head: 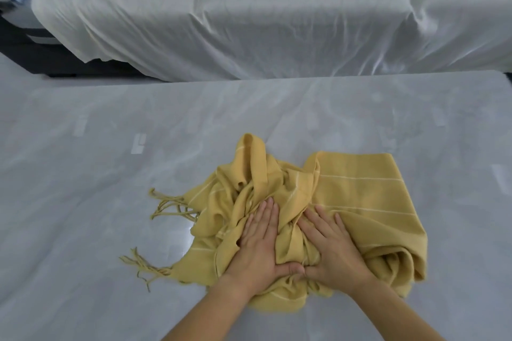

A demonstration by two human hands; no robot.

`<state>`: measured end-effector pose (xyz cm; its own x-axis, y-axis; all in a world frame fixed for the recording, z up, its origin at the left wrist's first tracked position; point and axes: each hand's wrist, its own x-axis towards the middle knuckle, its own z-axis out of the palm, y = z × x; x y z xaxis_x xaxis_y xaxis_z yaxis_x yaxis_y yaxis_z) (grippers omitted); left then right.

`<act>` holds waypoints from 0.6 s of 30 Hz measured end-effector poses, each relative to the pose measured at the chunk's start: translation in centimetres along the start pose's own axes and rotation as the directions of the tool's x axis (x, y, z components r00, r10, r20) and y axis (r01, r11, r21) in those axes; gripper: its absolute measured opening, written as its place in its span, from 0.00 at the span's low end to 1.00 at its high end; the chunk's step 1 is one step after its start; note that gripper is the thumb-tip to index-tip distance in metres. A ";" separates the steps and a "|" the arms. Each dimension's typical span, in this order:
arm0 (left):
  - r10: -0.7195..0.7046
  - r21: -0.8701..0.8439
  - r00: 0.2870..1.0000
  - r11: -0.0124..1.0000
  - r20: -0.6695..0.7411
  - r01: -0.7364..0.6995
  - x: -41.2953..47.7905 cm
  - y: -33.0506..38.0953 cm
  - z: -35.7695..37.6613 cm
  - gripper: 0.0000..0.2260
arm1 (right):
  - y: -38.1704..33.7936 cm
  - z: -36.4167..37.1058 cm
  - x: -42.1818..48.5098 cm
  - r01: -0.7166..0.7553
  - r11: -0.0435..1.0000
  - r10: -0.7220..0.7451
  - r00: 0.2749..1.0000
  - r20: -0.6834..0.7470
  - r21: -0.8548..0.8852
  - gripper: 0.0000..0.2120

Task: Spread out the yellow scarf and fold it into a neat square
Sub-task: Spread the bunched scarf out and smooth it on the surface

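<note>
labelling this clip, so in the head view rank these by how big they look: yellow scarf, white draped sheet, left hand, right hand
1. white draped sheet, largest even though it is farthest away
2. yellow scarf
3. left hand and right hand look alike, so they are not ranked against each other

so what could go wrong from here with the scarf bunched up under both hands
1. The left hand and right hand press flat on the crumpled middle of the yellow scarf; smoothing outward from there may set the twisted folds as creases.
2. The fringe at the left lies tangled and could end up tucked under.
3. The table looks glossy, so the cloth might slide instead of spreading.
</note>
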<state>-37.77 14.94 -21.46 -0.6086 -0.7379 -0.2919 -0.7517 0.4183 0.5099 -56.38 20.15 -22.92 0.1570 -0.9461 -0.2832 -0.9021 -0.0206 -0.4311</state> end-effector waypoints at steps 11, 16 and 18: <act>-0.032 0.145 0.999 0.989 0.005 0.031 1.3 -1.0 -0.3 0.50 | 0.7 -0.2 1.9 0.027 0.999 -0.029 0.999 0.038 0.031 0.54; -0.018 0.191 1.000 0.981 -0.009 0.019 1.5 -1.2 -0.6 0.48 | 0.4 -1.0 2.1 -0.004 1.000 0.003 0.996 0.086 0.011 0.56; -0.013 0.216 1.000 0.976 -0.014 0.016 1.1 -1.2 -1.2 0.48 | -0.1 -1.7 1.8 -0.033 0.999 0.030 0.995 0.094 0.029 0.57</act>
<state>-37.26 13.04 -21.42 -0.5952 -0.7505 -0.2874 -0.7983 0.5112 0.3183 -56.66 17.93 -21.94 0.1673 -0.9116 -0.3755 -0.8948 0.0195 -0.4460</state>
